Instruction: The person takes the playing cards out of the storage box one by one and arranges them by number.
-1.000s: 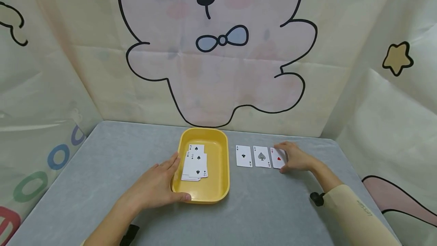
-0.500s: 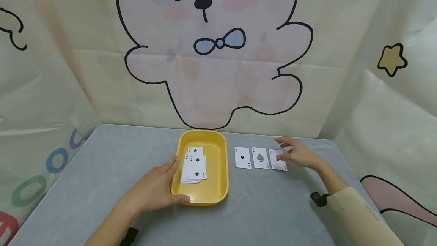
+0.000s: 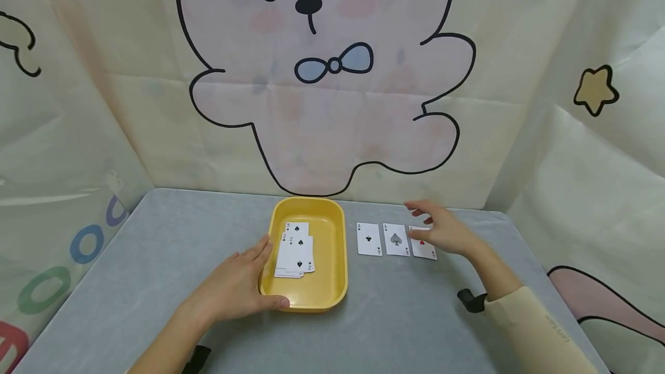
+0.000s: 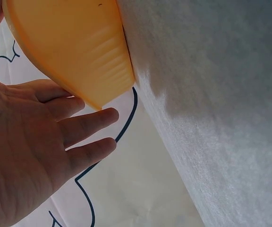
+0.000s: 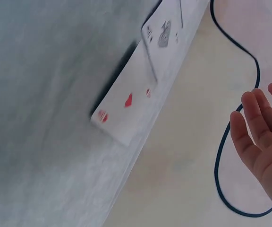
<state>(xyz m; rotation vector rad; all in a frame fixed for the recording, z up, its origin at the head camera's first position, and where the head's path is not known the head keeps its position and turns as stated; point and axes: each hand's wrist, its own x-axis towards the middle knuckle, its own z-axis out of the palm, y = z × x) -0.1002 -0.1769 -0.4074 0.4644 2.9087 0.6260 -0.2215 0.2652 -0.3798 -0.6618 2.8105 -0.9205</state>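
Note:
A yellow tray (image 3: 337, 258) sits mid-table and holds a small pile of face-up cards (image 3: 297, 251) with spade twos and a three on top. My left hand (image 3: 249, 273) rests against the tray's left side with straight fingers, thumb along the front rim; the left wrist view shows the fingers (image 4: 86, 125) straight beside the tray (image 4: 70, 42). Right of the tray lie three aces in a row: clubs (image 3: 369, 239), spades (image 3: 396, 239), hearts (image 3: 425, 250). My right hand (image 3: 433, 227) hovers just above the ace of hearts (image 5: 124, 111), its fingers (image 5: 254, 123) relaxed, holding nothing.
The grey table (image 3: 156, 258) is enclosed by cream curtain walls with a cartoon bear at the back (image 3: 322, 74). A black wrist strap (image 3: 470, 300) sits on my right forearm. The ace of spades (image 5: 166, 33) shows beyond the heart card.
My right hand has lifted off the ace of hearts and drifted up and slightly left, leaving the card flat on the table. The left hand and tray have stayed put.

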